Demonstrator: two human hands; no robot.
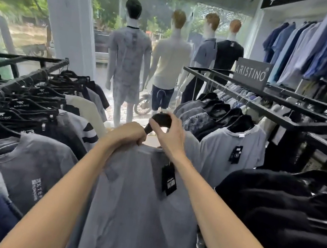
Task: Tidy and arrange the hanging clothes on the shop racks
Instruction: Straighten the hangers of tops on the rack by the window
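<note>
Two black clothes racks are flanking the aisle: the left rack [19, 78] is running up the left side of the frame, crowded with black hangers and grey shirts, and the right rack [271, 103] is crossing the upper right, carrying polos and a pale tee. Between them, filling the lower centre, a light grey shirt [139, 207] is hanging free in the aisle, on neither rail, with a black price tag [169, 178] dangling at its neck. The left hand [129, 132] is clenching tightly around the shirt's shoulder at centre frame, fingers closed on the cloth and probably on the hanger arm beneath, though that part is hidden. The right hand [170, 132] is curling loosely over the black hanger [159, 121], thumb and fingers partly open around its top rather than gripping hard. To do this well, the person is likely needing to keep the left hand steadying the shoulder while the right is seating the hanger squarely in the collar, keeping the tag clear before re-hanging.
</note>
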